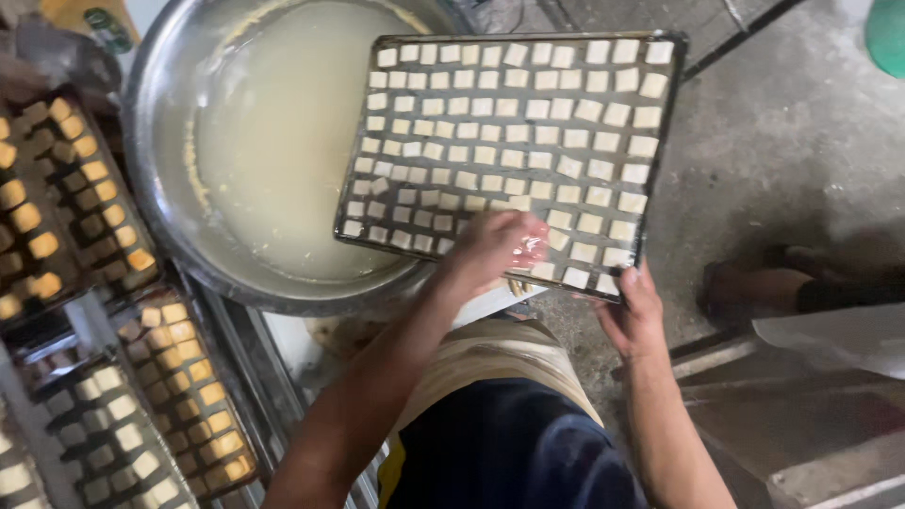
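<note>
Tofu cubes (528,141) nearly fill a dark wire tray (660,188) propped on a steel basin (151,188) of cloudy liquid; its near corner is gripped by the right hand (633,316), while the left hand (495,247), loosely curled, touches cubes at the near edge. Trays of browned cubes (189,377) are racked at left.

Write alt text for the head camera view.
Seen from above, a person's right hand grips the near edge of a dark wire tray filled with rows of pale cubes, while the left hand rests on the cubes. The tray lies partly over a large metal basin of cloudy liquid; trays of browned cubes sit at left.
</note>
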